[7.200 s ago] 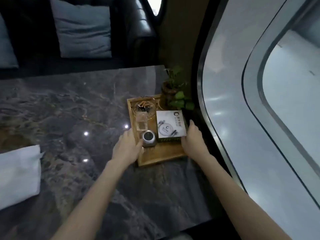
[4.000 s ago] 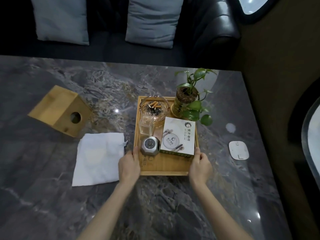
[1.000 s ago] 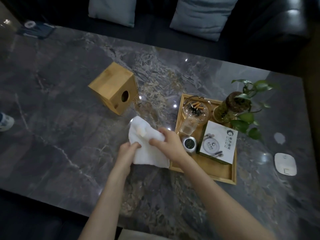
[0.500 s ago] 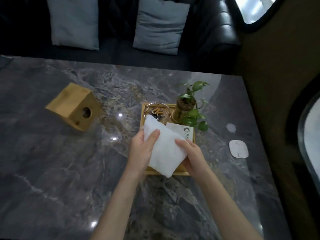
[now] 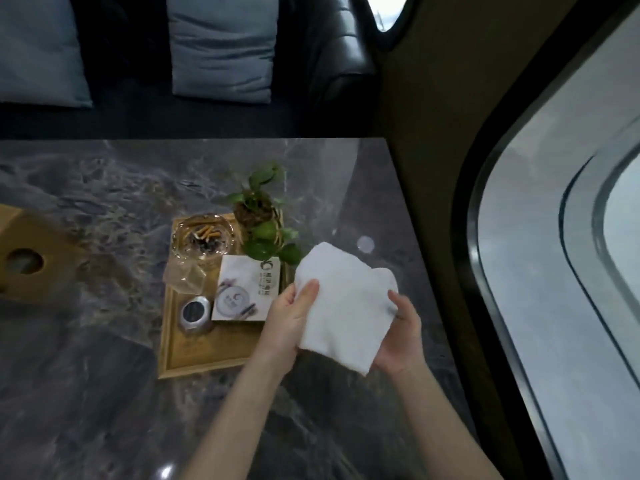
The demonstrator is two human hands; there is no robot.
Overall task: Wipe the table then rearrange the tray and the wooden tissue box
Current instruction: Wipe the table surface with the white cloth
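A folded white cloth [image 5: 343,306] is gripped between the left hand [image 5: 289,318] and right hand [image 5: 398,336], lifted above the dark marble counter [image 5: 104,393], seemingly clear of it. Wiping appears about to begin; the cloth must be lowered flat. The shallow wooden tray [image 5: 207,351], carrying a glass ashtray [image 5: 202,239] and small potted plant [image 5: 263,220], lies just left; the wooden tissue box [image 5: 27,261] sits at the far left edge.

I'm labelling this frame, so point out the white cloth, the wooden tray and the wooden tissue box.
white cloth [image 5: 341,306], head view, middle of the cloth.
wooden tray [image 5: 207,351], head view, bare floor near its front rim.
wooden tissue box [image 5: 45,244], head view, face beside the round hole.
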